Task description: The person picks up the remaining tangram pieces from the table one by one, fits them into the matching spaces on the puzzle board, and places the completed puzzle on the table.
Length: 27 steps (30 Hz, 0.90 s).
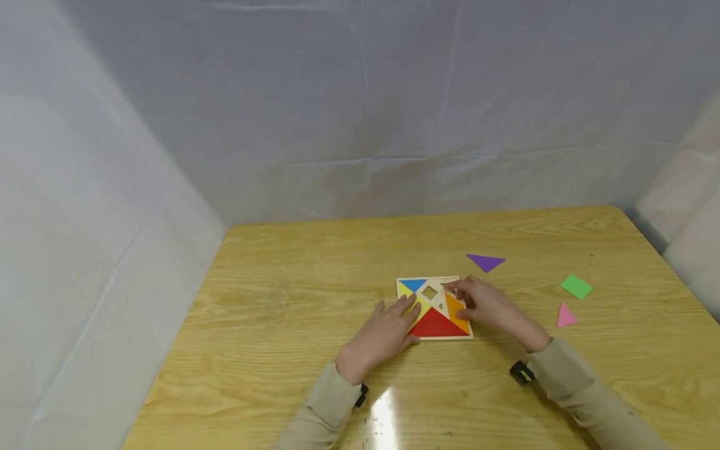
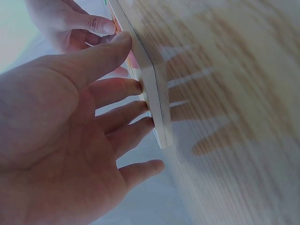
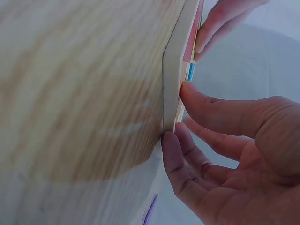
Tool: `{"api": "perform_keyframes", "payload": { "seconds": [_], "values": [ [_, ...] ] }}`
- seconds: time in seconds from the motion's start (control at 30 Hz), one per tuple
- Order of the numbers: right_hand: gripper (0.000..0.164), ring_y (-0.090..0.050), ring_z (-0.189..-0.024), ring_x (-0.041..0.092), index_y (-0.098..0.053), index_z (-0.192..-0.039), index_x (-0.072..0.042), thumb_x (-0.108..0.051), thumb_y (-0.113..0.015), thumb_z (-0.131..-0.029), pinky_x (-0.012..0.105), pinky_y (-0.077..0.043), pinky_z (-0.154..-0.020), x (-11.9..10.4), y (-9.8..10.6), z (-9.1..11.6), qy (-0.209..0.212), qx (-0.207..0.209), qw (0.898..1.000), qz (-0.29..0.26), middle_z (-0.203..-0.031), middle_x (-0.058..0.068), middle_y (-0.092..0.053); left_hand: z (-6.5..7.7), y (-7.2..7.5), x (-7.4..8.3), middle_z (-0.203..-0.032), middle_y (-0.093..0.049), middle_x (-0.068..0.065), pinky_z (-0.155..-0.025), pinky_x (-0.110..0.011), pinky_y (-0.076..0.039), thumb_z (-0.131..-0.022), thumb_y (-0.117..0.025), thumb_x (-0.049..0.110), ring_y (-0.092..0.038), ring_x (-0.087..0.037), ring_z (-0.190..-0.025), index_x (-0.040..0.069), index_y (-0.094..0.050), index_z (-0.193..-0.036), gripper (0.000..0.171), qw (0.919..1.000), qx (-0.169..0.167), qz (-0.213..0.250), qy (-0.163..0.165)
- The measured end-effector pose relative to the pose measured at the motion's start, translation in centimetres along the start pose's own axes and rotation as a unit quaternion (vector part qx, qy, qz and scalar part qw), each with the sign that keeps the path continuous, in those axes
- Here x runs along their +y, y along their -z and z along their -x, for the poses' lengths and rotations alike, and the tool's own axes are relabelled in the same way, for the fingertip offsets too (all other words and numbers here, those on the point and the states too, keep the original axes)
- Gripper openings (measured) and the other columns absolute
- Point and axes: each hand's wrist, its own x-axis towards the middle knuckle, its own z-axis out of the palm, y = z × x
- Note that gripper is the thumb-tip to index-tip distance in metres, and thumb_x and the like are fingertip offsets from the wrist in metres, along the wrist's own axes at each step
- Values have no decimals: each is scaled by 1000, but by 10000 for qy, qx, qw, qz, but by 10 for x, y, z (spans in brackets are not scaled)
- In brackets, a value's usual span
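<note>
A square tangram board (image 1: 437,299) lies flat on the table, with a red triangle (image 1: 439,325), a blue piece (image 1: 413,285), a yellow piece (image 1: 404,290) and an orange piece (image 1: 457,312) in it. Cut-out holes show in its bare upper part. My left hand (image 1: 382,331) rests on the left side, fingers spread over the yellow piece and thumb at the front edge (image 2: 147,77). At the right side, my right hand (image 1: 486,303) pinches around the orange piece, thumb (image 3: 206,103) on its face and bent fingers at the board's corner.
Beyond the board lies a purple triangle (image 1: 486,262). Further right are a green piece (image 1: 576,286) and a pink triangle (image 1: 565,315). The wooden table (image 1: 270,300) ends at a white sheet (image 1: 349,125) at the back, with sheets on both sides.
</note>
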Motion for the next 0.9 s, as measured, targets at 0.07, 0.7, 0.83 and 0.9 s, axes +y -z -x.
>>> {"api": "perform_keyframes", "payload": {
  "seconds": [0.07,0.7,0.83,0.9],
  "values": [
    [45,-53,-77,14,-64,-130,2,-2,-78,-87,26,-46,-65,1,0,1,-36,94,9999,-54,-95,7,-60,0,0,0,-163,-35,-8,-120,-54,-31,-103,-58,39,-35,-25,-149,9,-45,-154,61,10000,2,17,6],
    [8,-65,-70,15,-76,-97,-7,-12,-69,-97,31,-55,-64,-2,16,18,-71,1811,9832,236,-86,3,-74,3,3,2,-164,-33,-9,-120,-54,-29,-103,-59,37,-35,-25,-149,8,-45,-153,60,10000,-16,88,9],
    [12,-67,-72,18,-75,-102,-5,-14,-67,-99,34,-57,-66,8,27,26,-168,1856,9821,281,-90,6,-75,3,4,2,-164,-33,-9,-120,-55,-29,-103,-58,38,-35,-25,-149,8,-45,-153,60,10000,-9,78,-4],
    [15,-67,-74,19,-74,-105,-4,-15,-66,-100,35,-57,-66,15,33,31,-233,1840,9821,338,-92,8,-74,2,3,2,-163,-33,-9,-120,-54,-29,-103,-58,38,-35,-25,-149,8,-45,-153,60,10000,1,53,-9]
  ]
}}
